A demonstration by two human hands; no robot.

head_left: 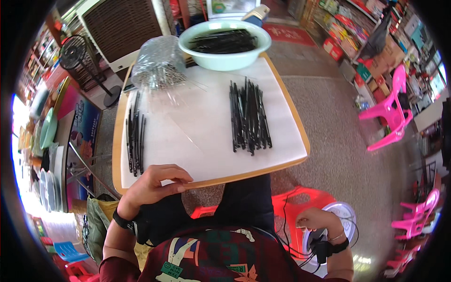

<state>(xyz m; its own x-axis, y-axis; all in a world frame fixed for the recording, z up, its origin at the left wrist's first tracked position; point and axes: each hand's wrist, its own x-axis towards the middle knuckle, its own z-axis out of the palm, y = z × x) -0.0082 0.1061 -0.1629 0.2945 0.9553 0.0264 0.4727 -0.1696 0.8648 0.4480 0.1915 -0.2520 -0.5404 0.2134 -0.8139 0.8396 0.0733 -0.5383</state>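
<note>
My left hand (pixel 159 183) is at the near left edge of the white-topped table (pixel 197 162), its fingers curled over toward the thumb. Whatever may be between the fingertips is too small to make out. Just beyond it lies a small row of thin black sticks (pixel 136 141). A larger bunch of black sticks (pixel 249 117) is spread on the right half of the tabletop. Low on the right, off the table, my right hand (pixel 319 221) hangs above a white bucket (pixel 345 216) with its fingers curled in; their contents are hidden.
At the table's far side stand a pale green basin (pixel 225 61) of black sticks in liquid and a clear plastic bag (pixel 159 61) of thin wires. One loose wire (pixel 188 136) lies mid-table. A red stool (pixel 300 199) and black cables (pixel 285 225) are near my right arm.
</note>
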